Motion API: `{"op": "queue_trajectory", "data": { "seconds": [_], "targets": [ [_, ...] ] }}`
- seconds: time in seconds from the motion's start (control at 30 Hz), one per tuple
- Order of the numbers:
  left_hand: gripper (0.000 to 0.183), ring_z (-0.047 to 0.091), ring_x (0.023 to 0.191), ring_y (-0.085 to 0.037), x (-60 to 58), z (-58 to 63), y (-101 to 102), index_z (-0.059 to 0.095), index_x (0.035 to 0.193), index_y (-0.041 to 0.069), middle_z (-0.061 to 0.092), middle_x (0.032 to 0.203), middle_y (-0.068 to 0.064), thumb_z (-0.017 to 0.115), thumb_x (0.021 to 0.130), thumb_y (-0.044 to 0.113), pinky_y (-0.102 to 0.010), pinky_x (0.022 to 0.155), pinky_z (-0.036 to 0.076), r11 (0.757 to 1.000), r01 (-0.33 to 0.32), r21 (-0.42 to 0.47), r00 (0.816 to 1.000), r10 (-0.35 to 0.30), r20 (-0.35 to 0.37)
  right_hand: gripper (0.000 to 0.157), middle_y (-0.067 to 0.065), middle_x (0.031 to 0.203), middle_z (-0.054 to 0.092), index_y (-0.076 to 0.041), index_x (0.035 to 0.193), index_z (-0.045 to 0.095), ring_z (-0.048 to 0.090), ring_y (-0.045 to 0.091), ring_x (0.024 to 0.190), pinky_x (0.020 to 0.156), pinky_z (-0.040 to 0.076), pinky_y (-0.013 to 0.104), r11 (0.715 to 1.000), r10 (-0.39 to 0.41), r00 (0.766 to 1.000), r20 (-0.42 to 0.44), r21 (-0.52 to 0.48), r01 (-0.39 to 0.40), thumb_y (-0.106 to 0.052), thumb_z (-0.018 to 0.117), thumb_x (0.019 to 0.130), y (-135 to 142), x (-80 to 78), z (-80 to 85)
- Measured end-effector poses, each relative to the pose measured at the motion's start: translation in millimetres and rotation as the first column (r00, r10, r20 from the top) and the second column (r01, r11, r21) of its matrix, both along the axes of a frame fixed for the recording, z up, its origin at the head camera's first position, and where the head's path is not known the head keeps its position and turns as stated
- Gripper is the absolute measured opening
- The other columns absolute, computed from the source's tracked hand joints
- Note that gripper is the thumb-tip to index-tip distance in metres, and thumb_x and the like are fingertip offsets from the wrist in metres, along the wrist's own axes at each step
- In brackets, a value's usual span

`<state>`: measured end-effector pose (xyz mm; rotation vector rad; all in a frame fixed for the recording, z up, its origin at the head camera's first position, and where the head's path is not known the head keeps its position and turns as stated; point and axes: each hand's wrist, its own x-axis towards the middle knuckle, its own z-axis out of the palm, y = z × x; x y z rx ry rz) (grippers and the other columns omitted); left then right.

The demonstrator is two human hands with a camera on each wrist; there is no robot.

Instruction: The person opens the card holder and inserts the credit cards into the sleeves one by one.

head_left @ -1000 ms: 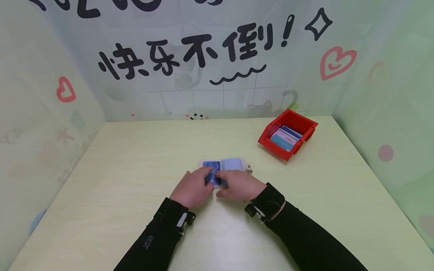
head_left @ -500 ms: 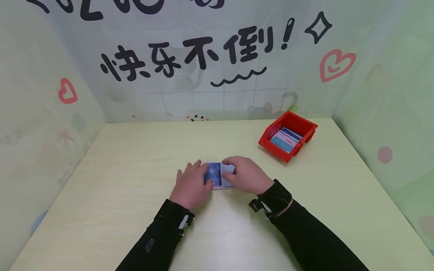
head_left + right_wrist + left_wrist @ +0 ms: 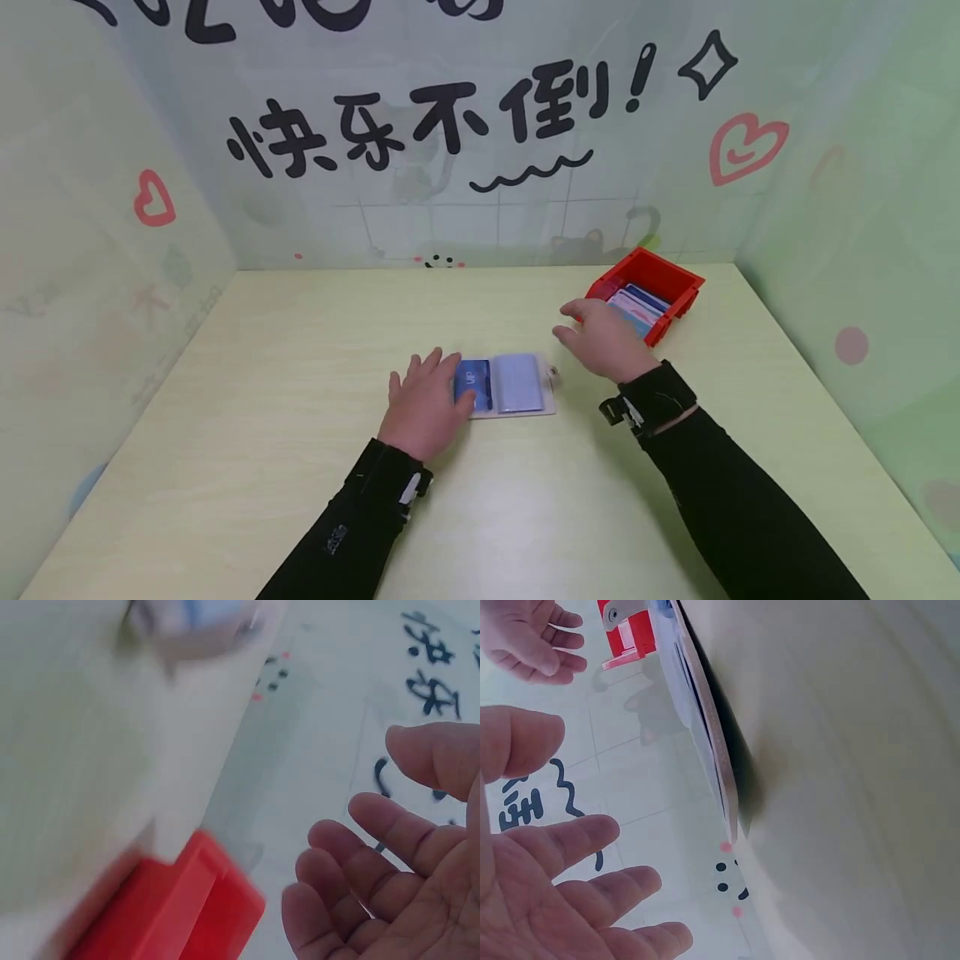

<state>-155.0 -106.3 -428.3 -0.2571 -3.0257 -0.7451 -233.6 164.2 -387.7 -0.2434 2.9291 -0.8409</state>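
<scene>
An open card holder [image 3: 520, 383] with clear sleeves lies flat in the middle of the table, a snap tab at its right edge. A blue card [image 3: 472, 383] sits in its left side. My left hand [image 3: 426, 407] is at the holder's left edge with fingers spread; in the left wrist view the fingers [image 3: 592, 900] are extended beside the holder and grip nothing. My right hand [image 3: 607, 340] hovers at the near left side of the red bin [image 3: 678, 287], fingers relaxed and holding nothing. Several cards [image 3: 637, 308] lie inside the bin, partly hidden by that hand.
The pale wooden table [image 3: 315, 333] is enclosed by printed walls at the back [image 3: 420, 225], left and right. The red bin stands near the back right, set at an angle.
My right hand has left the card holder and moved right and away to the red bin. The left hand has loosened its fingers and stays at the holder's left edge.
</scene>
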Motion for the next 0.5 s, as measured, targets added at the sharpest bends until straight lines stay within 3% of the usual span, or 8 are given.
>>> {"op": "queue_trajectory", "data": {
  "seconds": [0.23, 0.5],
  "targets": [
    [0.061, 0.03, 0.155, -0.054, 3.7, 5.9, 1.4, 0.051, 0.155, 0.009, 0.042, 0.165, -0.023, 0.062, 0.102, 0.037, -0.08, 0.12, 0.019, 1.0, -0.016, -0.002, 1.0, 0.016, -0.014, 0.045, 0.019, 0.129, 0.069, -0.003, 0.138, 0.064, 0.061, 0.038, 0.113, 0.101, 0.057, 0.053, 0.989, -0.097, 0.995, -0.038, 0.109, 0.101, -0.026, 0.07, 0.099, 41.5, -28.3, 7.0],
    [0.063, 0.03, 0.155, -0.054, 4.1, 6.6, 3.2, 0.051, 0.155, 0.009, 0.042, 0.165, -0.022, 0.064, 0.102, 0.039, -0.08, 0.12, 0.02, 0.999, -0.03, -0.021, 0.999, 0.029, -0.032, 0.047, 0.025, 0.132, 0.067, 0.005, 0.141, 0.06, 0.061, 0.041, 0.113, 0.103, 0.055, 0.057, 0.968, -0.097, 0.995, -0.016, 0.232, 0.098, -0.022, 0.065, 0.102, 71.9, -55.1, 10.7]
  ]
}}
